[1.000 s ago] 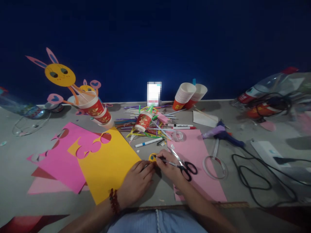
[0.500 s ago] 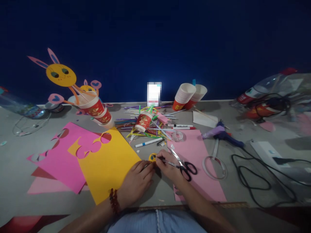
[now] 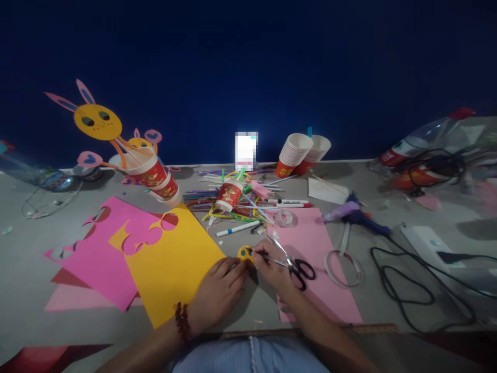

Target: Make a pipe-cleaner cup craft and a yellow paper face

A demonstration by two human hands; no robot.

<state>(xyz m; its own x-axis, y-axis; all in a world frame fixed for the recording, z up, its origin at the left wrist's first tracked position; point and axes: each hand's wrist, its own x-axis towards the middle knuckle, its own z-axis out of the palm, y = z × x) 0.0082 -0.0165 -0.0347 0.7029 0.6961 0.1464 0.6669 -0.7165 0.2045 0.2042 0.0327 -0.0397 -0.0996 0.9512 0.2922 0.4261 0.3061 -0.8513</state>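
Observation:
My right hand [image 3: 272, 263] is closed around a slim dark-tipped pen [image 3: 277, 260], its point at a small yellow paper disc [image 3: 245, 253]. Dark bluish eye-like spots show on the disc. My left hand [image 3: 222, 285] lies flat with fingers stretched out, fingertips at the disc's near edge, partly covering it. Under my left wrist and beside that hand is a yellow sheet [image 3: 173, 264]. Scissors [image 3: 297, 269] with black handles lie on a pink sheet [image 3: 322, 295], close behind my right hand.
Drinking straws [image 3: 202, 194] and a red paper cup [image 3: 230, 195] lie ahead. Stacked cups [image 3: 295, 155] stand behind. A rabbit-faced craft [image 3: 98, 122] rises from cups at left. On the right are a tape roll [image 3: 344, 282], a glue gun [image 3: 365, 220] and a looped cable [image 3: 404, 300].
My right hand and the pen have shifted slightly right, uncovering more of the yellow disc. My left hand stays in place.

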